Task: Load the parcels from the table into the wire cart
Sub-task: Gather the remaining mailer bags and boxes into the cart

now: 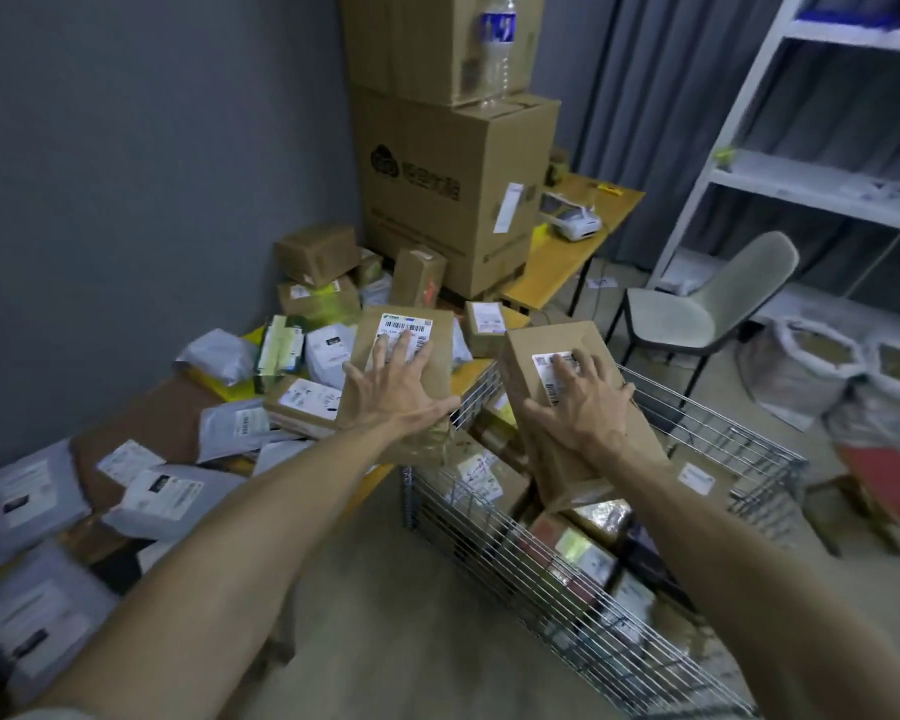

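Grey walls close in this storeroom, with tall stacked cartons [453, 189] in the corner, white shelving [827, 184] on the right and a pale chair [697, 309] in front of it. The table [470, 375] runs along the left wall under a heap of brown boxes [307, 402] and grey mail bags [167, 496]. The wire cart [531, 579] stands beside it, just right of my arms.

My left hand [396, 387] lies spread wide over the labelled top of the left parcel [411, 324]. Its thumb hooks the near right edge and its little finger reaches the far side, so I have it clamped from above. It sits at the table's edge, not yet over the cart.

My right hand [578, 402] spans the right parcel [520, 356] the same way, fingers fanned across its label and gripping both sides. That box is tilted and hangs above the cart's far end. I cannot tell whether its lower corner touches what lies beneath.

The cart already holds a layer of parcels [583, 553] across its floor, so loading is well under way. Far more is left, I judge: most of the pile on the table is untouched, bags and small boxes alike. These two go in next, the right one first.
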